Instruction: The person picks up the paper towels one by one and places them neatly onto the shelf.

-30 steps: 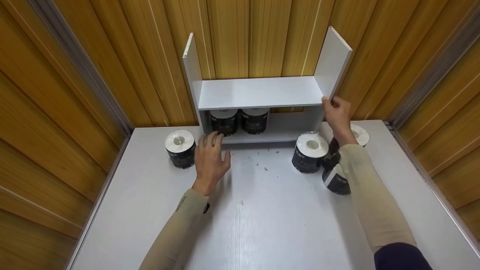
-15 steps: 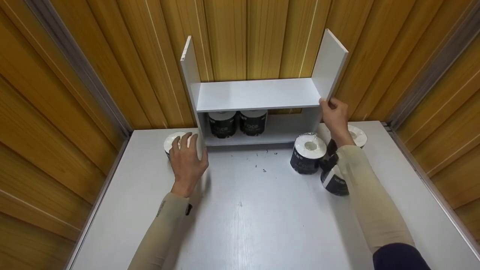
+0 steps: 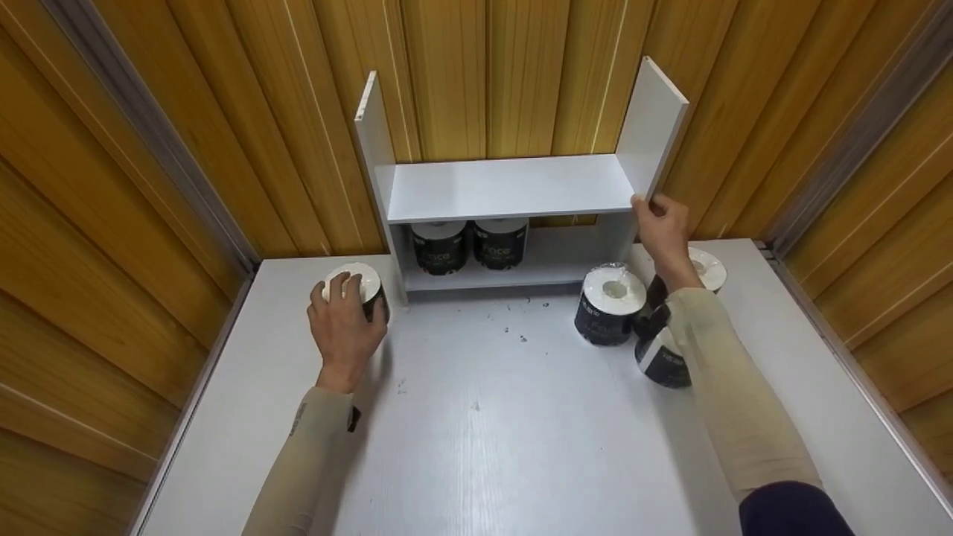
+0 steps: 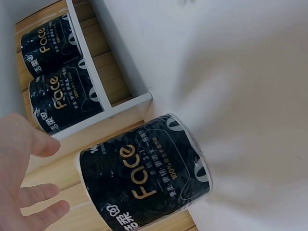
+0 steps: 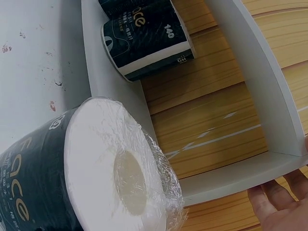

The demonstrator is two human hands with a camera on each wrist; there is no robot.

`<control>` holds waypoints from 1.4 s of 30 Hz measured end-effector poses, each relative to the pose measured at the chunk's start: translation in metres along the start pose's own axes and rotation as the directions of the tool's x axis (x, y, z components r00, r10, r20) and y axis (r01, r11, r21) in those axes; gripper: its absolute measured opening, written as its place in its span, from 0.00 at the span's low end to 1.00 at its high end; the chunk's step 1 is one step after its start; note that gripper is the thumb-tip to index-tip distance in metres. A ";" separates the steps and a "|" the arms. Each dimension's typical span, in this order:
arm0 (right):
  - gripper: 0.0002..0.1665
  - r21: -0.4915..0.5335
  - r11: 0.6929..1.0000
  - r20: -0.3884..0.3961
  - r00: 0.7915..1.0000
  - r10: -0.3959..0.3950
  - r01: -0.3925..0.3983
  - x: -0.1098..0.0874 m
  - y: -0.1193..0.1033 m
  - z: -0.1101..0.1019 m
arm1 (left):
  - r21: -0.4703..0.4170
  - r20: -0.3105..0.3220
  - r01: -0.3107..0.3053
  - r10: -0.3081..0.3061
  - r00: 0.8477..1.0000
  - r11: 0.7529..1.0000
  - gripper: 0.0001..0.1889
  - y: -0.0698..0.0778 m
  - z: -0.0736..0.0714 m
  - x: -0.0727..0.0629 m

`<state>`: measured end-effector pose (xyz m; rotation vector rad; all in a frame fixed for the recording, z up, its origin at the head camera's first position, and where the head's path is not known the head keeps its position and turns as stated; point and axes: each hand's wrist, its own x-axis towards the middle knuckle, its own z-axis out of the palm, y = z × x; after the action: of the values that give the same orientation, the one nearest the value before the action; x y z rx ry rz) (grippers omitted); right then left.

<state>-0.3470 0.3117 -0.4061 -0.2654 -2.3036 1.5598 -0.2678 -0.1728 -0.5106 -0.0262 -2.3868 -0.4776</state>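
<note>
My left hand (image 3: pixel 347 331) is at a toilet paper roll (image 3: pixel 368 290) left of the white shelf (image 3: pixel 514 186). The left wrist view shows its fingers (image 4: pixel 41 192) spread, with a gap between them and that dark-wrapped roll (image 4: pixel 144 173). My right hand (image 3: pixel 665 238) pinches the front edge of the shelf's right side panel, thumb at the middle board. In the right wrist view, the right fingers (image 5: pixel 279 195) lie against the panel's outer side. Two rolls (image 3: pixel 439 247) stand upright side by side in the shelf's lower compartment, toward the left.
Right of the shelf stands a roll (image 3: pixel 610 301) in loose plastic. A tipped roll (image 3: pixel 663 361) and another roll (image 3: pixel 707 269) are partly hidden by the right arm. Dark specks lie on the white table (image 3: pixel 476 432). A wood-patterned wall (image 3: pixel 514 74) rises behind.
My left hand has moved left from in front of the shelf to the left roll. The right hand stays on the side panel. The view has shifted slightly.
</note>
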 end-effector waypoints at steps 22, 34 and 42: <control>0.28 0.012 1.000 0.009 1.000 -0.008 0.008 -0.001 -0.002 0.002 | 0.005 0.025 0.025 -0.025 0.999 1.000 0.26 -0.018 0.015 -0.006; 0.26 0.017 1.000 0.012 1.000 -0.008 0.007 -0.001 -0.001 0.004 | 0.008 0.073 0.077 -0.077 0.994 0.997 0.28 -0.020 0.021 -0.011; 0.26 0.010 1.000 -0.001 1.000 -0.013 0.013 -0.001 -0.002 0.000 | -0.023 0.080 0.113 -0.111 0.991 0.993 0.28 -0.019 0.026 -0.011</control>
<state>-0.3459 0.3104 -0.4050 -0.2480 -2.2911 1.5641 -0.2786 -0.1801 -0.5414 0.0781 -2.4684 -0.5719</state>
